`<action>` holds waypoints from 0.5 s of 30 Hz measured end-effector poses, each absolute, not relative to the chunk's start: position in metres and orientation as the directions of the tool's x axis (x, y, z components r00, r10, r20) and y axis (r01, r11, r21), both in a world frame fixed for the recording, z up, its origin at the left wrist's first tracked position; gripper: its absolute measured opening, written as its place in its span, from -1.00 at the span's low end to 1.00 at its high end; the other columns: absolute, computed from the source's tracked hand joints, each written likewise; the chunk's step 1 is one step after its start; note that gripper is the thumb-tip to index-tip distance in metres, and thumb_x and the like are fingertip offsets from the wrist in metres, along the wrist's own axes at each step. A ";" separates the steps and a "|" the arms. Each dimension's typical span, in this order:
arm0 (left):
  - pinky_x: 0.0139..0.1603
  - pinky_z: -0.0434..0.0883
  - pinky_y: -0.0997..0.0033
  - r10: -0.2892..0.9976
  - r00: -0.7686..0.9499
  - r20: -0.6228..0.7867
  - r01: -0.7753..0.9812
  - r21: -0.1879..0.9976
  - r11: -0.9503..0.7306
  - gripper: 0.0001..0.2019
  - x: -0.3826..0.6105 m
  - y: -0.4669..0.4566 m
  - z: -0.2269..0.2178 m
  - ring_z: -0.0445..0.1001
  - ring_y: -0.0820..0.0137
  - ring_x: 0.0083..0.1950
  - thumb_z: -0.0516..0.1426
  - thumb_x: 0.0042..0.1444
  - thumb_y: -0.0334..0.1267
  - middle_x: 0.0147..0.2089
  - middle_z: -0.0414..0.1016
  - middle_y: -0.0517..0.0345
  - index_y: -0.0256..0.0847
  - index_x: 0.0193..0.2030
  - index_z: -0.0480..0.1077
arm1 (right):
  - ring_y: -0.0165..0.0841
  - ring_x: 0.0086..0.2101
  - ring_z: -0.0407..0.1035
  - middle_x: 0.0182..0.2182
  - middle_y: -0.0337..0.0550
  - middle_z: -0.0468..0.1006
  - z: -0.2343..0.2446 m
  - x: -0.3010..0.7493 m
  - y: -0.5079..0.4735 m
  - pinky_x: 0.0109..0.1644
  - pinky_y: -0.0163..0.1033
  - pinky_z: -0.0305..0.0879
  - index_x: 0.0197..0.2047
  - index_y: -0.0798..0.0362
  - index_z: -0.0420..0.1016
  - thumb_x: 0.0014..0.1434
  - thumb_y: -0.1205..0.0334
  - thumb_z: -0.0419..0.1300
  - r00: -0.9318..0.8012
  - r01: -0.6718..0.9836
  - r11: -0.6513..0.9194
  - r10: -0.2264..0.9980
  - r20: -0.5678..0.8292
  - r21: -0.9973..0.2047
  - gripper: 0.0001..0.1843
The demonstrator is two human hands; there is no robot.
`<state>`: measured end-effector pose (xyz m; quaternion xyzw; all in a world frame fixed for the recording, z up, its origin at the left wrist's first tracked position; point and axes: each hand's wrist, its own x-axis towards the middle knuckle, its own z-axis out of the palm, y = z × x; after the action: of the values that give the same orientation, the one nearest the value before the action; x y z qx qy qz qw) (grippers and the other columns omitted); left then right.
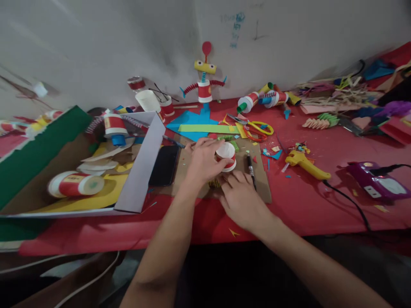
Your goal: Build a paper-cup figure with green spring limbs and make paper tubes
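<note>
A small paper cup [226, 150] with a red band and white rims sits on the cardboard sheet [263, 182], its pale round end facing up. My left hand [203, 161] is closed around the cup's left side, thumb across its front. Just below the cup, my right hand [242, 200] rests on the cardboard with fingers stretched out and slightly apart. Close to its fingertips lies a yellow pleated paper strip [213, 183], partly hidden between the hands. Green pleated strips [225, 137] show behind the cup. A black pen [251, 167] lies right of my right hand's fingers.
Left are a black phone [164, 166] and an open box [136, 179] with cup figures. Behind stands a finished-looking cup figure [204, 92], near scissors [257, 128]. Right are a yellow glue gun [306, 164] and a purple power strip [379, 182], both with cords.
</note>
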<state>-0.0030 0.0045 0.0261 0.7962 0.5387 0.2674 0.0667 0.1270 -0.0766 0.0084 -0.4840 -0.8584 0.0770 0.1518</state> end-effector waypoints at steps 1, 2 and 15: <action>0.14 0.10 0.07 0.887 0.283 0.365 0.817 0.393 -0.422 -0.53 -0.003 0.005 0.025 0.32 0.12 0.16 0.24 -0.01 -0.06 0.07 0.52 0.06 -0.12 0.07 0.45 | -0.01 0.00 0.24 -0.01 0.13 0.49 0.004 0.119 -0.076 0.02 0.08 0.17 0.03 0.21 0.44 0.26 0.22 0.08 -0.469 0.826 0.500 0.866 0.174 -0.262 -0.66; 0.14 0.10 0.08 0.882 0.286 0.375 0.813 0.392 -0.430 -0.52 -0.004 0.005 0.024 0.32 0.13 0.16 0.24 -0.01 -0.06 0.07 0.52 0.05 -0.13 0.07 0.45 | 0.01 -0.01 0.24 -0.01 0.14 0.48 0.000 0.114 -0.075 -0.01 0.10 0.17 0.05 0.21 0.43 0.25 0.25 0.08 -0.455 0.839 0.485 0.874 0.168 -0.248 -0.66; 0.14 0.11 -0.05 0.888 0.282 0.365 0.821 0.388 -0.420 -0.56 -0.004 0.006 0.028 0.34 0.10 0.16 0.27 -0.01 -0.12 0.06 0.53 0.02 -0.12 0.04 0.45 | -0.20 -0.13 0.46 -0.15 -0.06 0.60 0.035 0.220 0.011 -0.09 -0.12 0.33 -0.09 0.06 0.48 0.16 0.30 0.16 -0.227 0.664 0.409 0.908 0.353 -0.626 -0.77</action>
<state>-0.0035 0.0062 0.0277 0.7981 0.5351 0.2700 0.0620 0.2197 0.0111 0.0345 -0.5148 -0.7634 0.1747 0.3489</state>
